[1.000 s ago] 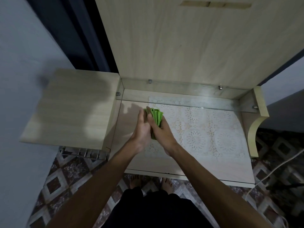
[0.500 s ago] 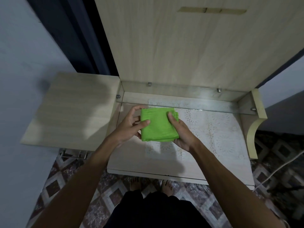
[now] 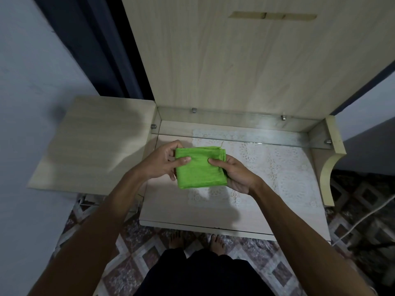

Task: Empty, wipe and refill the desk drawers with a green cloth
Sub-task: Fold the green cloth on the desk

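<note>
Desk [image 3: 224,214]: both hands grip cloth [image 3: 201,169].

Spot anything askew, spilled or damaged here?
Nothing stands out. The folded cloth is held flat between left hand and right hand above the desk. The lace mat lies flat under glass; no spills or damage.

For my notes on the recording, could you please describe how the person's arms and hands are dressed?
Both forearms are bare up to the frame's edge, with no sleeves in view. The left hand and right hand wear no gloves, and no rings, watch or bracelet can be seen. Below them, dark clothing and bare feet show.
</note>
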